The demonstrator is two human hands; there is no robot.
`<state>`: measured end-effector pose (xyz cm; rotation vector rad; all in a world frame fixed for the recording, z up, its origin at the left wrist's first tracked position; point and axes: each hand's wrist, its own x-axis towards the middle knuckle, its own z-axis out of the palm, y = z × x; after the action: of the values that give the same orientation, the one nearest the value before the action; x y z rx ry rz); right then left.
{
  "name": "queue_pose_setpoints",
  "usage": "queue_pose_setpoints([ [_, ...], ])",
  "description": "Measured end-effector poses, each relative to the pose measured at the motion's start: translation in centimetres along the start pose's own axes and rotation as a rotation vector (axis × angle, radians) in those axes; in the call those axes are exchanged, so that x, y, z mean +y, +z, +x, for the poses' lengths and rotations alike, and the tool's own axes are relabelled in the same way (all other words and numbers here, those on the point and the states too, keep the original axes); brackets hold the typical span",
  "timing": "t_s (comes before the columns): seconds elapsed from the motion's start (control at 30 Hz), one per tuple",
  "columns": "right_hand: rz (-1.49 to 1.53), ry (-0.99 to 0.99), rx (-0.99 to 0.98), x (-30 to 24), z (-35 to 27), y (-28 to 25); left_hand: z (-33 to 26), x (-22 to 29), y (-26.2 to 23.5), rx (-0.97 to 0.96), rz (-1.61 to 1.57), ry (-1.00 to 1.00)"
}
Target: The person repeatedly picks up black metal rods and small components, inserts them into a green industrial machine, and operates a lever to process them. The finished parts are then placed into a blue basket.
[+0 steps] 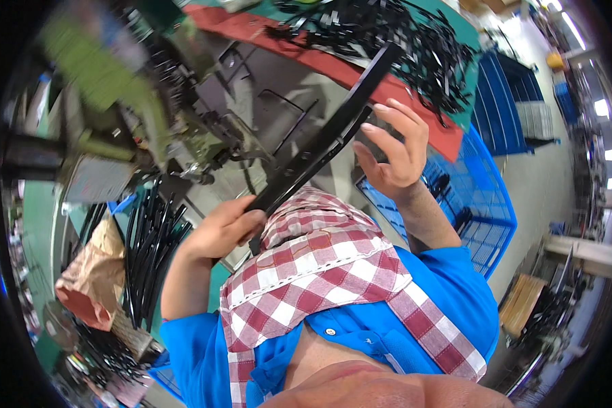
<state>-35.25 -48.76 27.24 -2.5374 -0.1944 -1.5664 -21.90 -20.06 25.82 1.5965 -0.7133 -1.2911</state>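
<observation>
From here the bar (324, 129) looks smooth and glossy; metal or plastic, I can't tell. Along the table's (264, 9) edge runs a matt sheet (248, 28), by a shiny heap (421, 47). The apron (319, 272) is cloth, the bag (103, 255) crumpled paper, the crate (494, 187) plastic.

Two hands (398, 153) (222, 230), one apron (313, 272)

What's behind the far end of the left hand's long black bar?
A red sheet and a tangled pile of shiny black strips show around the far end of the bar; the patch directly behind it is covered.
</observation>
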Motion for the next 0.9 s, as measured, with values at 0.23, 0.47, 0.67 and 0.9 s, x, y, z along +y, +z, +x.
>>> queue_pose_setpoints([
  [0.23,0.391,0.445,-0.493,-11.1,-8.4,6.6,-1.2,-5.6,-7.5,-0.223,0.038,-0.167],
  [0.47,0.530,0.750,-0.563,-15.0,-12.7,5.0,5.1,-2.8,-4.1,-0.537,0.155,-0.071],
  [0.67,1.174,1.300,-0.199,-18.8,-12.9,6.0,12.7,1.7,5.6,-0.602,0.251,0.239],
  [0.9,0.437,1.793,0.713,-13.9,-15.4,3.0,17.7,-1.3,11.6,-0.525,0.206,0.910],
])
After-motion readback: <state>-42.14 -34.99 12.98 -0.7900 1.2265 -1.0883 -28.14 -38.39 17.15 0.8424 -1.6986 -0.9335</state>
